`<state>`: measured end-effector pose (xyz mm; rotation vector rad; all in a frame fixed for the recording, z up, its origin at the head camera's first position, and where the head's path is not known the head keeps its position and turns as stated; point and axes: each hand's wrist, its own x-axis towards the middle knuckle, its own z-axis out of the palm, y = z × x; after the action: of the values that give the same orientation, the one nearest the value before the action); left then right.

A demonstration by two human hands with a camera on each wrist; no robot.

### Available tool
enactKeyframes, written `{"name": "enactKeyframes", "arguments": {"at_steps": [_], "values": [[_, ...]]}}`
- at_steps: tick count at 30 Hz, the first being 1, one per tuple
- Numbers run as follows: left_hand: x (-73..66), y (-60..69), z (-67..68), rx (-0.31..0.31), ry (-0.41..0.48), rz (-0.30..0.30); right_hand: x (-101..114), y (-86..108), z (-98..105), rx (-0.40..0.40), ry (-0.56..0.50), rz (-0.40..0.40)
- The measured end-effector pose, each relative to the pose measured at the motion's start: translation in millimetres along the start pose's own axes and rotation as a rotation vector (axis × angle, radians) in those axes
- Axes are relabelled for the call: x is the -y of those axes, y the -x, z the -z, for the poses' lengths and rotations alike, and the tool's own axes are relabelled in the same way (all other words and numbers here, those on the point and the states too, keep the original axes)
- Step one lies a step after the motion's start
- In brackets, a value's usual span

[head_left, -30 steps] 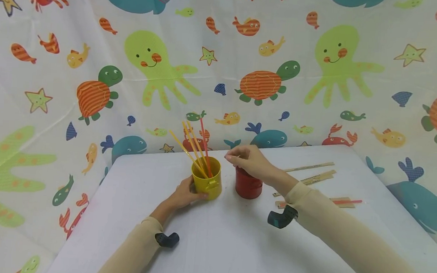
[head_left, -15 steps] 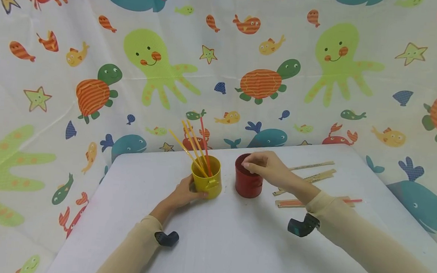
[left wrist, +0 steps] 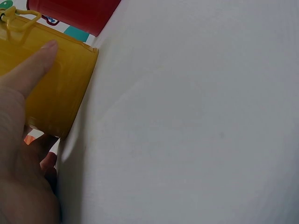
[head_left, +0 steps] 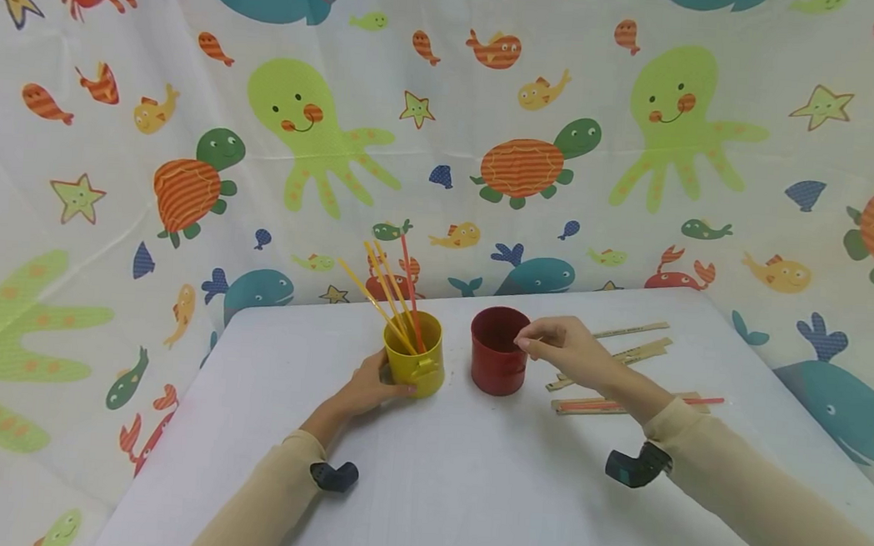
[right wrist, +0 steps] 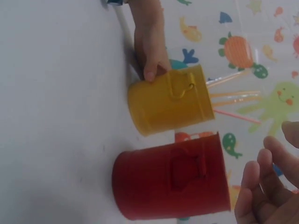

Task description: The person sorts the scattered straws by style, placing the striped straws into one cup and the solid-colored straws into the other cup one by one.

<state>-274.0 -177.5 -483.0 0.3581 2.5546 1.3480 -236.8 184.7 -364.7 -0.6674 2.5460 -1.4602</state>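
Note:
A yellow cup [head_left: 427, 379] with a small handle stands on the white table, several yellow straws [head_left: 367, 293] and a red straw [head_left: 411, 286] leaning in it. Around its lower left side lies my left hand [head_left: 361, 389], thumb across the front and fingers behind, gripping it. To the right stands a red cup [head_left: 497, 372], whose visible inside shows no straws. My right hand [head_left: 569, 351] hovers at the red cup's right rim, fingers loosely bent with nothing between them. In the right wrist view its fingertips [right wrist: 251, 175] are apart from the cup.
Several flat tan strips [head_left: 646, 350] with printing lie to the right of the red cup. A red straw [head_left: 707, 401] lies across the nearest ones. A curtain [head_left: 448, 90] printed with sea animals hangs behind the white table [head_left: 439, 490].
My right hand has moved right and slightly down, from above the red cup to its right rim, uncovering the cup's mouth. The left hand and yellow cup have stayed put.

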Motion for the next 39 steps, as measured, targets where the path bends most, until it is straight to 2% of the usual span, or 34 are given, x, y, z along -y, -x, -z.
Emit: {"name": "enactKeyframes", "arguments": {"at_steps": [8, 14, 20, 29, 39], "values": [[2.2, -1.9, -0.2, -0.007, 0.004, 0.007, -16.1, 10.4, 7.9, -0.021, 0.054, 0.007], [1.1, -0.5, 1.2, -0.008, -0.005, 0.019, -29.7, 18.6, 13.3, -0.014, 0.059, -0.06], [1.0, 1.5, 0.4, -0.01, 0.01, 0.023, -47.4, 27.1, 19.8, -0.015, 0.027, -0.069], [2.6, 0.9, -1.7, -0.008, 0.01, 0.005, -72.8, 40.7, 31.9, 0.0, 0.077, -0.18], [-3.2, 1.5, -0.8, -0.006, -0.003, 0.005, -93.5, 51.3, 41.5, 0.015, 0.085, -0.186]]}}
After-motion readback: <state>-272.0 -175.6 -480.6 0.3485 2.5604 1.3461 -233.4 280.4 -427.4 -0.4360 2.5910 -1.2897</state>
